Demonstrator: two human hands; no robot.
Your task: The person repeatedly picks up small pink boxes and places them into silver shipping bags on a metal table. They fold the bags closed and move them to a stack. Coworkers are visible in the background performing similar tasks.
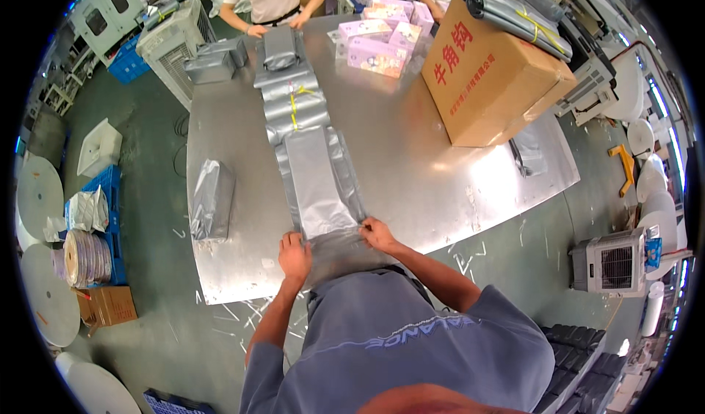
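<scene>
Head view: silver packet (317, 179) lengthwise on grey sheeting (336, 251)

Right hand (380, 235): fingers closed on the sheeting's edge, just beside the packet's near right corner. Left hand (295, 258): fingers bent at the opposite edge, by the near left corner — whether they grip, I cannot tell. From both, the packet lies ahead on the worktop (396, 142), its long axis running away from the person and leaning slightly left; neither hand is clearly nearer. Beyond the packet's far end come silver film with a yellow tie (294, 111), then a silver bundle (280, 47) — left of the packet, a silver-wrapped block (211, 200); right, a cardboard box (499, 84).
</scene>
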